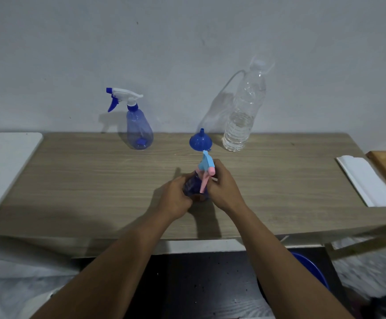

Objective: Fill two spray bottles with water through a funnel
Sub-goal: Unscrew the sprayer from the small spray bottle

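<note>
Left hand (175, 200) curls around the dark-blue body of the spray bottle (193, 186), and right hand (224, 187) grips its neck under the pale-blue-and-pink trigger head, mid-table (72, 180). Behind it the blue funnel (200, 141) sits spout-up beside the part-full water bottle (242, 116). The second spray bottle (139, 127) stands back left, well apart.
</note>
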A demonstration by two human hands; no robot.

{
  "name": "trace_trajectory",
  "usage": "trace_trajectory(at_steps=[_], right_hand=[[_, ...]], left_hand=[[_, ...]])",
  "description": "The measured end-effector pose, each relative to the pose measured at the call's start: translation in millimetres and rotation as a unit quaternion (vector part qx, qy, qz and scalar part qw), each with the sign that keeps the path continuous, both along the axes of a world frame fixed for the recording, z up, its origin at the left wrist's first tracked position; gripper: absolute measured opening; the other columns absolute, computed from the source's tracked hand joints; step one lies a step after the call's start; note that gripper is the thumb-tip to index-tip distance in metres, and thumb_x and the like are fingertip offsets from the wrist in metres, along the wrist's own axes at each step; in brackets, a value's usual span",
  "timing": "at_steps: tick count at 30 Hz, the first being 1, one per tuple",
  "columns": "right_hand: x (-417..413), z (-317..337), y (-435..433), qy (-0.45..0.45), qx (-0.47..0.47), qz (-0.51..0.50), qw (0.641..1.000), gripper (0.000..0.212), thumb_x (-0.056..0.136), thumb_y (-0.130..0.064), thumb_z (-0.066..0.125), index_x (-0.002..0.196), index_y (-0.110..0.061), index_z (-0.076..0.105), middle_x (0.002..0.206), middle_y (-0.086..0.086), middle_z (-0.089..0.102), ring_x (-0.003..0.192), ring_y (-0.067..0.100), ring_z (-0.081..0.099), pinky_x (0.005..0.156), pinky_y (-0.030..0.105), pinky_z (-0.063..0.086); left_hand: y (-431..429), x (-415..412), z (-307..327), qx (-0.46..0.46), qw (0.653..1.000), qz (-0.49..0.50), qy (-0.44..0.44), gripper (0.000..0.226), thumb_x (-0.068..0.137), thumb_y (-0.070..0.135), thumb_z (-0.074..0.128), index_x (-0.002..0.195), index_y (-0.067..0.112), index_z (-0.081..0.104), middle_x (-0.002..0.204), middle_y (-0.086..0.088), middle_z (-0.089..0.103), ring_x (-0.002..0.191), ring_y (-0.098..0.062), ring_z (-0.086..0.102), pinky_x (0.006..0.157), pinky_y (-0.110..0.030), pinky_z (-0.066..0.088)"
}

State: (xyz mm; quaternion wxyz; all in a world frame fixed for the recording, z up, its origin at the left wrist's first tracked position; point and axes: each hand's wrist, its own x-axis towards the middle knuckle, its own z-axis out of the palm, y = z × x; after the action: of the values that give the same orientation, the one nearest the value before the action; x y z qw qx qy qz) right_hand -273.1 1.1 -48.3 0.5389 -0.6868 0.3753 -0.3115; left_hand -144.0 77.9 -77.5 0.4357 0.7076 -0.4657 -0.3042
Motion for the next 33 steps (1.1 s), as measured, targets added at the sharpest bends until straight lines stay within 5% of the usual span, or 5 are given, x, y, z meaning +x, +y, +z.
trace_trajectory(at_steps=[6,17,21,25,33], right_hand=[[-3,-1,6,-0.020,-0.066,-0.037,0.997,0.070,0.089,-0.017,0.077,0.143,-0.041,0.040,0.109,-0.021,0.068,0.105,0.000,0.067,0.085,0.016,0.054],[-2,36,-3,-0.004,-0.159,-0.087,0.983,0.043,0.093,-0.031,0.073,0.130,-0.040,0.052,0.111,-0.004,0.072,0.102,0.004,0.068,0.091,0.029,0.057],[-6,68,-16,-0.012,-0.207,-0.089,0.974,0.042,0.093,-0.023,0.073,0.131,-0.031,0.057,0.106,-0.005,0.072,0.097,0.002,0.069,0.086,0.024,0.057],[-15,101,-31,0.009,-0.263,-0.105,0.959,0.045,0.094,-0.024,0.071,0.135,-0.032,0.056,0.103,-0.008,0.071,0.090,-0.001,0.068,0.076,0.007,0.049],[-32,120,-58,0.123,-0.253,-0.143,0.949,0.047,0.094,-0.029,0.071,0.139,-0.027,0.057,0.092,-0.012,0.065,0.083,0.003,0.064,0.070,0.014,0.046]], left_hand=[[0,-1,-2,0.011,1.000,-0.002,-0.014,0.059,0.075,0.000,0.081,0.127,0.021,0.063,0.089,0.031,0.057,0.082,0.032,0.052,0.066,0.007,0.038],[-2,1,-2,0.065,0.998,0.005,0.023,0.056,0.075,0.021,0.088,0.124,0.025,0.063,0.103,0.015,0.068,0.088,0.006,0.061,0.066,-0.004,0.044],[-4,0,-7,0.048,0.998,0.024,0.011,0.058,0.071,0.010,0.088,0.123,0.019,0.065,0.114,-0.004,0.072,0.103,-0.021,0.067,0.094,-0.039,0.053],[-4,0,-10,0.048,0.998,0.029,0.021,0.056,0.068,0.013,0.090,0.118,0.016,0.067,0.107,-0.004,0.073,0.098,-0.024,0.069,0.089,-0.039,0.054],[-7,1,-19,0.005,0.995,0.030,0.092,0.050,0.061,0.010,0.087,0.106,0.019,0.067,0.103,-0.005,0.075,0.098,-0.026,0.071,0.095,-0.055,0.052]])
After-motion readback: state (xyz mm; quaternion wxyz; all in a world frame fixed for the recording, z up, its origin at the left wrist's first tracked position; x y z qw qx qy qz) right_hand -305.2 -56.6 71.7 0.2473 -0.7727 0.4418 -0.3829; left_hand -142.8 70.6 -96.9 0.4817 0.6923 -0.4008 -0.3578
